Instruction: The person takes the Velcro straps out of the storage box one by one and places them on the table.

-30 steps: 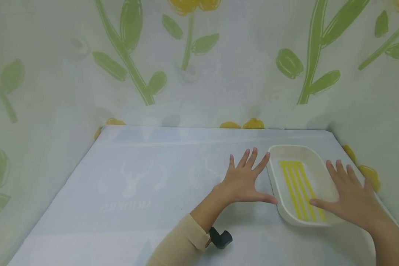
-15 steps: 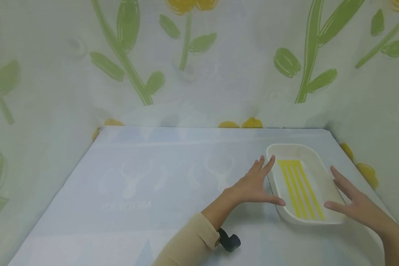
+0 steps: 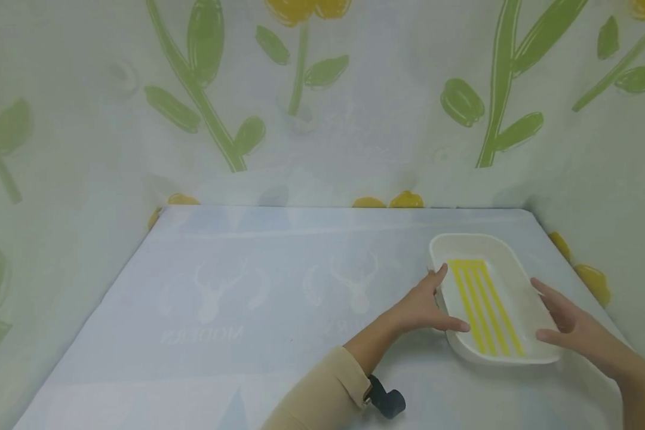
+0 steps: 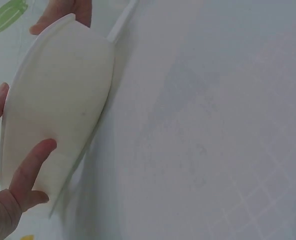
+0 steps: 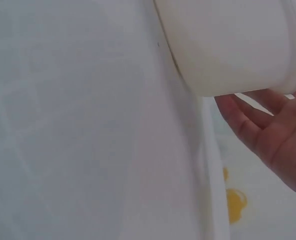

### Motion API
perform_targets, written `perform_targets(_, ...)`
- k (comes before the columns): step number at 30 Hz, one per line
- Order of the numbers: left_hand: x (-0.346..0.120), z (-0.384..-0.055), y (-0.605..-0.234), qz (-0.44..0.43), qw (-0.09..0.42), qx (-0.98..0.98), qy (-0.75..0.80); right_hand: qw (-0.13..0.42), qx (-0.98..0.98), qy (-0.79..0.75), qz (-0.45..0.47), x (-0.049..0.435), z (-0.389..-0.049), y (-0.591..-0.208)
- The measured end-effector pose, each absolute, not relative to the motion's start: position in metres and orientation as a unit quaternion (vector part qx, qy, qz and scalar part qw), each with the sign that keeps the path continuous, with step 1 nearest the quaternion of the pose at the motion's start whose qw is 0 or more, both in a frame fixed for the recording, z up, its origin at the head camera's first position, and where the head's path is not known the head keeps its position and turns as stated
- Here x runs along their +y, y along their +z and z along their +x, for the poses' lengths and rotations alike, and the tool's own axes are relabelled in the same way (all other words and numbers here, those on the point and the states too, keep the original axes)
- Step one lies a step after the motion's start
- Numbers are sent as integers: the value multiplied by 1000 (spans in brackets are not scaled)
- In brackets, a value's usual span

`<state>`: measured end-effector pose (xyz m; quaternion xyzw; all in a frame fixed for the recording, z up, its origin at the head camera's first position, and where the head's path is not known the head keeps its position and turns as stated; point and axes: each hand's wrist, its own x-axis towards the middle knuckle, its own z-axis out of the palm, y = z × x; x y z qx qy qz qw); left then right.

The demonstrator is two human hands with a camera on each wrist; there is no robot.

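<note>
A white, round-cornered tray (image 3: 516, 280) with yellow stripes across its inner floor lies toward the right of the table. My left hand (image 3: 421, 307) holds its left side, thumb over the rim and fingertips against the outer wall. In the left wrist view, the fingers (image 4: 30, 170) of that hand touch the pale outer wall (image 4: 62, 90). On the opposite side, my right hand (image 3: 583, 328) holds the rim, its thumb above the edge. The right wrist view has the right fingers (image 5: 243, 122) reaching behind the tray wall (image 5: 233, 45), which hides their tips.
A pale printed cover lies over the table (image 3: 220, 286). Flower-patterned cloth (image 3: 376, 119) rises behind it and at both sides. The table's right edge runs close beside the tray. A dark strap-like device (image 3: 387, 400) sits at the left wrist.
Both hands, earlier spread above the tray, have come down to its sides. The left hand moved right and its fingers closed in; the right hand settled at the right rim. The tray has stayed put.
</note>
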<state>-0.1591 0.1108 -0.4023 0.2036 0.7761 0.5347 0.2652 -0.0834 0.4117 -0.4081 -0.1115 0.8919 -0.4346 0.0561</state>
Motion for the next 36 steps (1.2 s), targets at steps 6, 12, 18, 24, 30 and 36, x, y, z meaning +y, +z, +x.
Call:
perform_targets(6, 112, -160, -403, 159, 304, 733, 587, 79, 848, -503, -145, 418, -84, -415)
perform_targets(12, 109, -158, -407, 149, 313, 699, 626, 121, 802, -562, -159, 424, -83, -417)
perform_targets(18, 108, -157, -411, 135, 326, 664, 660, 132, 773, -597, -168, 425, -85, -420)
perform_targets(24, 101, -159, -413, 138, 334, 658, 661, 139, 738, -629, -203, 422, -87, -421)
perform_targets(30, 93, -159, -415, 146, 336, 643, 672, 135, 771, -595, -183, 417, -90, -416)
perform_targets(36, 84, -159, -418, 148, 332, 633, 683, 140, 809, -557, -128, 411, -96, -413)
